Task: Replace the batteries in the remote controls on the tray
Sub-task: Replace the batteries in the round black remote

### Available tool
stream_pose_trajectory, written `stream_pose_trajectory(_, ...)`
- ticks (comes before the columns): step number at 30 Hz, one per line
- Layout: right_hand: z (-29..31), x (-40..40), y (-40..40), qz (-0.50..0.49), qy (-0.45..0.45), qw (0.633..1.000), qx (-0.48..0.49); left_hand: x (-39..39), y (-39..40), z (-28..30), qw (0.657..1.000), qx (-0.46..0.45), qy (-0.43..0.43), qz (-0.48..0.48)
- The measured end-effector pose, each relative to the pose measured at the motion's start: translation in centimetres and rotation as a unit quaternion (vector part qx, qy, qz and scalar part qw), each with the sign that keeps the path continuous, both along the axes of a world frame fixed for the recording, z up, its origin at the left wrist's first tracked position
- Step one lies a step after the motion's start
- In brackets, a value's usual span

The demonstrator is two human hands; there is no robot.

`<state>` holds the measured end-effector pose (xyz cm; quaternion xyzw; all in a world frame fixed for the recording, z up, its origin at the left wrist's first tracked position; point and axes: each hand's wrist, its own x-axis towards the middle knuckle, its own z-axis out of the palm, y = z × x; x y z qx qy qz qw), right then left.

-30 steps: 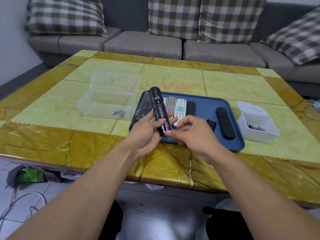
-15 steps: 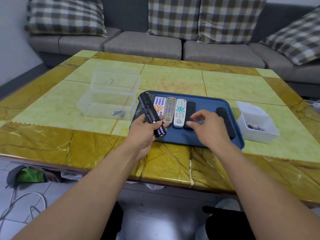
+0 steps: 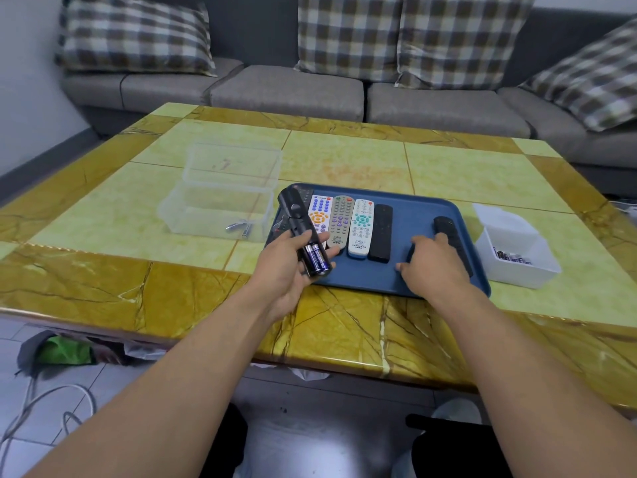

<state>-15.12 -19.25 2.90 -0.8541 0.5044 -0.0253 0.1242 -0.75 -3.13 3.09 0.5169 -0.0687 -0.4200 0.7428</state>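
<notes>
Over the tray's (image 3: 410,219) near left corner, the left hand (image 3: 286,270) grips a black remote (image 3: 299,222) tilted away, its open back showing two batteries (image 3: 316,259) side by side. On the tray's near edge the right hand (image 3: 435,267) rests, fingers spread and loosely bent over the blue surface (whether they touch anything I cannot tell). Four remotes (image 3: 360,227) lie in a row at left, a black one (image 3: 451,238) at right, with bare tray between. A clear box (image 3: 224,198) stands left of the tray, a white bin (image 3: 513,250) right.
</notes>
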Motion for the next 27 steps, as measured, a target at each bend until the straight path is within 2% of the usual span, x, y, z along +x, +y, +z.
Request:
stream_pose_trajectory(9,0.5,-0.2,-1.1,0.001,0.037,0.997,0.071,0.0,0.2,-0.2,1.000,0.014,-0.014,-0.013)
stream_pose_trajectory(15,0.5,-0.2,-0.6,-0.016,0.093,0.995,0.012,0.0,0.2,-0.4,0.999,0.029,-0.018,-0.010)
stream_pose_trajectory(22,1.2,-0.8,0.1,-0.039,0.100,0.992,-0.072,0.1,0.2,-0.4,0.999,0.032,-0.042,-0.002)
stream_pose_trajectory(25,2.7,-0.9,0.6,-0.036,0.057,0.994,-0.084,0.1,0.2,-0.4,0.999,0.019,-0.026,0.011)
stream_pose_trajectory(27,3.8,-0.5,2.1,0.004,-0.059,0.997,-0.056,0.1,0.1,-0.5,1.000,0.013,-0.023,0.016)
